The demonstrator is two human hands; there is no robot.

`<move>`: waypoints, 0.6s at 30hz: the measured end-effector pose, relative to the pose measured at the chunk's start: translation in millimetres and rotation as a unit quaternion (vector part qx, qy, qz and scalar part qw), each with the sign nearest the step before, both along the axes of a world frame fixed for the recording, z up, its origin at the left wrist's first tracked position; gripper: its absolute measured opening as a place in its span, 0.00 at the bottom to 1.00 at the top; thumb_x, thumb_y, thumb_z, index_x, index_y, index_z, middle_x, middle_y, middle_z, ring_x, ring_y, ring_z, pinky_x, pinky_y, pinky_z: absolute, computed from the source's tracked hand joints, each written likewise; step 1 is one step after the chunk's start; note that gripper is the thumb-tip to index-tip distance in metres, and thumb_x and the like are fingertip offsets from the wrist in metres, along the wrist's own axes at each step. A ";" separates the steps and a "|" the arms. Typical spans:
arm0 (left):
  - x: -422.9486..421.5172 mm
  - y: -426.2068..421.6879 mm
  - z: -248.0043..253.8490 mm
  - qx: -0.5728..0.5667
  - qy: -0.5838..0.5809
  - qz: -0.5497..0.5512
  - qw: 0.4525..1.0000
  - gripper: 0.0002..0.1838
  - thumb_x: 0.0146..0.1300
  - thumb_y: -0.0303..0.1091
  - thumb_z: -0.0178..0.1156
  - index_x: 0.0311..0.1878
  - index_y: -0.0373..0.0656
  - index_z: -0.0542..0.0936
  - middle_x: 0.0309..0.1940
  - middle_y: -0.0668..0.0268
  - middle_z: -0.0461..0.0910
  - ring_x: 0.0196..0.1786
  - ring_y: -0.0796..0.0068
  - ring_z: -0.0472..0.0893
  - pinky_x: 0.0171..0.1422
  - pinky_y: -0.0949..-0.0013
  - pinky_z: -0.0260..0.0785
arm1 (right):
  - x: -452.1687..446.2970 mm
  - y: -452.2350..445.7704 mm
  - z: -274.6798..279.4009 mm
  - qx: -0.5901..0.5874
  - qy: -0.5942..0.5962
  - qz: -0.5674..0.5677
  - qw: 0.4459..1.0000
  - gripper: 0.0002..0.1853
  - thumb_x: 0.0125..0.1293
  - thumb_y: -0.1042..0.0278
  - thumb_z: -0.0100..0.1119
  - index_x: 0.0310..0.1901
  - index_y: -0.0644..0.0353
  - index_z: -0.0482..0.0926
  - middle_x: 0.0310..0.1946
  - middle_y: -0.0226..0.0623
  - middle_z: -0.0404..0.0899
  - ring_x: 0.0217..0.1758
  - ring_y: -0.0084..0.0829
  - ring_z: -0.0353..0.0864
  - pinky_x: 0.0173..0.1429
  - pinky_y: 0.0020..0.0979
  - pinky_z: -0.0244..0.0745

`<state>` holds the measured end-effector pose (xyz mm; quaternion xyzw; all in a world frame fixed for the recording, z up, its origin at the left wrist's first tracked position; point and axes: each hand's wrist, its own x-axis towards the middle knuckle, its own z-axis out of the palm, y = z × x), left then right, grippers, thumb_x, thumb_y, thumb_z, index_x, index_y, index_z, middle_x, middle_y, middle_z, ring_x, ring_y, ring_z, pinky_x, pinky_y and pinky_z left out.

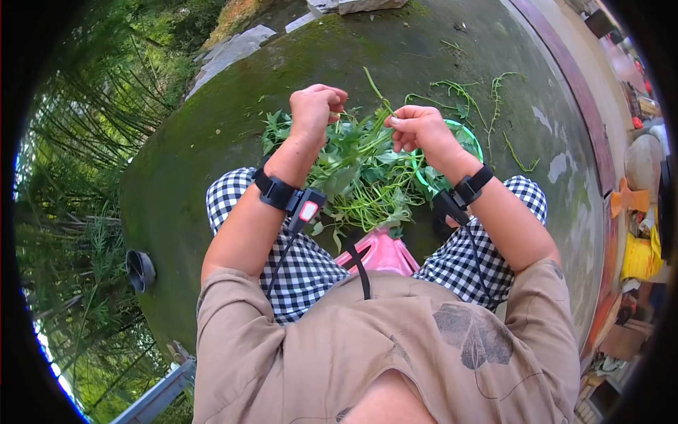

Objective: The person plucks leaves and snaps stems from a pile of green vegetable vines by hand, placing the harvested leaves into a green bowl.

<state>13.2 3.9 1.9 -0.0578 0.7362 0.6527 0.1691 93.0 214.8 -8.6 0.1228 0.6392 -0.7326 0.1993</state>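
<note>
My right hand (424,133) pinches a thin green stem (375,87) between thumb and fingers, its free end pointing up and away from me. To its left, my left hand (316,113) is closed with the fingers curled together; whatever it may hold is hidden. Below both hands lies a heap of leafy green vines (367,159), its cut stems toward me. A pink plastic bag or container (380,253) shows under the near end of the heap, between my knees. Beside my right hand is a green-rimmed basket (467,129), partly covered by my wrist and leaves.
Stripped stems (498,102) lie scattered on the mossy concrete ground (212,162) at the right. Flat stones (236,53) edge the ground at the far side. A dark pot (140,271) lies at the left near greenery. Household items and a yellow container (641,254) stand along the right.
</note>
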 end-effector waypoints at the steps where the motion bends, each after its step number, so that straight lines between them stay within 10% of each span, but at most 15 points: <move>1: -2.8 3.7 -7.8 -0.005 -0.007 -0.037 0.999 0.10 0.64 0.36 0.60 0.41 0.40 0.84 0.33 0.65 0.83 0.32 0.75 0.81 0.36 0.69 0.72 | -2.3 5.0 -2.8 -0.015 -0.007 0.003 1.000 0.08 0.66 0.67 0.60 0.39 0.62 0.82 0.23 0.30 0.79 0.23 0.20 0.79 0.26 0.19 0.67; 7: 8.4 29.7 -34.0 0.025 -0.117 -0.243 0.963 0.11 0.61 0.36 0.62 0.42 0.39 0.85 0.31 0.68 0.84 0.34 0.79 0.81 0.40 0.74 0.72 | -3.5 18.3 -32.7 -0.050 -0.036 0.014 0.998 0.07 0.65 0.67 0.60 0.37 0.61 0.81 0.24 0.29 0.79 0.23 0.21 0.80 0.27 0.19 0.68; 18: 8.8 53.7 -50.2 0.075 -0.202 -0.178 0.960 0.08 0.60 0.31 0.57 0.33 0.35 0.80 0.22 0.65 0.77 0.21 0.75 0.76 0.21 0.71 0.71 | -16.3 19.4 -54.3 0.220 0.164 -0.013 0.962 0.12 0.57 0.64 0.65 0.37 0.64 0.80 0.24 0.36 0.79 0.28 0.29 0.77 0.35 0.33 0.71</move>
